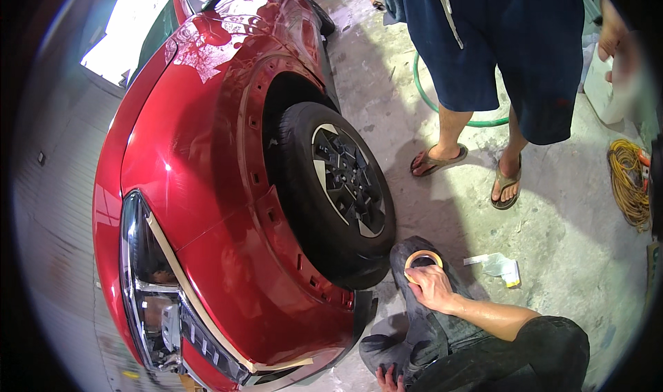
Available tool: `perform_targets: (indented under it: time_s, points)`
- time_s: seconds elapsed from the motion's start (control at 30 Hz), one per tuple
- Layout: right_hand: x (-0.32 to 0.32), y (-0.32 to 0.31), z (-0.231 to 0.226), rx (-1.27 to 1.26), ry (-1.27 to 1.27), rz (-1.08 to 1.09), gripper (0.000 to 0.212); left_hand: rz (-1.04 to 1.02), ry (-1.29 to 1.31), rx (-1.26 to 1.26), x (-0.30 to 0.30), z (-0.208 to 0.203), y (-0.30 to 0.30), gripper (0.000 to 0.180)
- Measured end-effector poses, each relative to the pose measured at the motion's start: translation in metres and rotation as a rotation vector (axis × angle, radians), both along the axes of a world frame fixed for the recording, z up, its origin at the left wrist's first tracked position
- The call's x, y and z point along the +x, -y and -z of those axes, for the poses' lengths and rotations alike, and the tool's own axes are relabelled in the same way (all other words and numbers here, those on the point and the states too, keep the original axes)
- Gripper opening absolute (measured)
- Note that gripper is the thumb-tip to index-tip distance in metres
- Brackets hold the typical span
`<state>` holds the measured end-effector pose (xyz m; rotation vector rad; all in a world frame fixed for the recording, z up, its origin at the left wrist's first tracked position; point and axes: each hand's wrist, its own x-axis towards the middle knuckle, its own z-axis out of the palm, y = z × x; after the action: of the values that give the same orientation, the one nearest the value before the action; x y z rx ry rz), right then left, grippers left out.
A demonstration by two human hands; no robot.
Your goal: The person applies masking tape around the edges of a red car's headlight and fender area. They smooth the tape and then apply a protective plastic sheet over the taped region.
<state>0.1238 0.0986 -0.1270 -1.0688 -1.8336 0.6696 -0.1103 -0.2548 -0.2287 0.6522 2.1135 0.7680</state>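
My right hand [434, 288] is closed on a roll of masking tape [423, 255], a tan ring held over my dark-trousered knee [407, 254]. Only the fingers of my left hand [391, 379] show, at the lower edge. They are apart and rest against my other trouser leg [387, 350], with nothing visible in them. Ahead and to the left stands a red car [207, 206]. Beige tape [190, 292] runs along the edge of its headlight [155, 295], down to the bumper corner. The bare red wheel arch [255, 150] curves round the front wheel [345, 178].
Another person in dark shorts [483, 47] and sandals [507, 181] stands close beyond the wheel. A green hose [487, 123] lies behind their legs. On the concrete floor [442, 212] are a crumpled white-and-yellow packet [498, 268] and, at right, a coiled yellow cord [627, 185].
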Motion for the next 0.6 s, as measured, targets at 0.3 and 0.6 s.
perform_targets:
  time_s: [0.3,0.6]
  points:
    - [0.003,-0.005,-0.007,-0.027,-0.066,-0.007,0.047,0.011,-0.009,-0.054,0.001,-0.014,-0.004,0.043]
    - [0.001,-0.005,-0.003,-0.062,-0.102,-0.036,0.050,0.025,-0.024,-0.088,-0.001,-0.022,-0.009,0.043]
